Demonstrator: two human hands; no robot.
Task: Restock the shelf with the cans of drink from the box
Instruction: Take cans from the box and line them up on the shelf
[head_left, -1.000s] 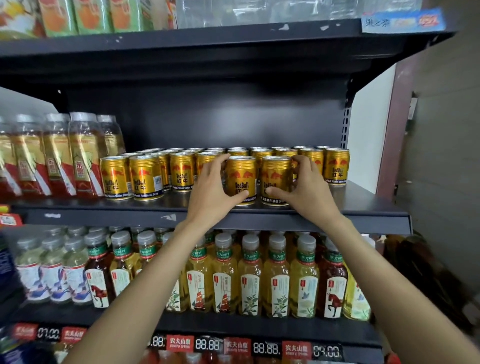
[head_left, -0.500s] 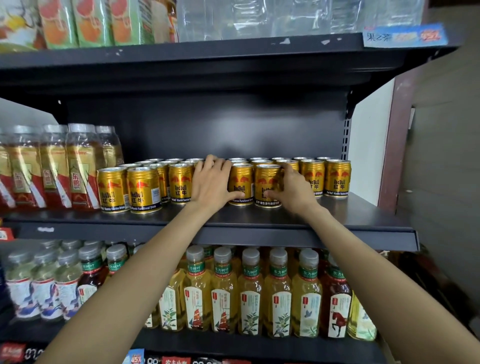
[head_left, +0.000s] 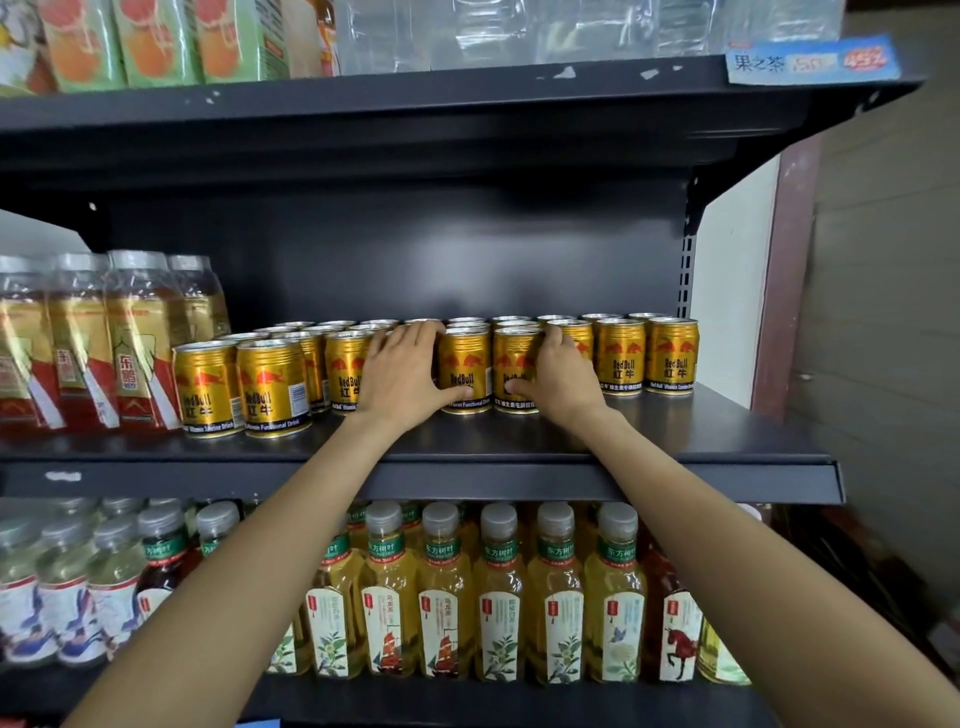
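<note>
Placement step: left hand (head_left: 402, 376) and right hand (head_left: 558, 379) each gripped a gold can (head_left: 465, 371) on the shelf (head_left: 675, 441), seating them. Next: let go, fetch more.

Dark metal shelving (head_left: 415, 249) (brownish wall (head_left: 883, 312) beside)

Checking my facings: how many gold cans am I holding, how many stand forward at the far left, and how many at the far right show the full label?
Held cans: 2
Forward left cans: 2
Full-label right cans: 2
Total: 6
</note>
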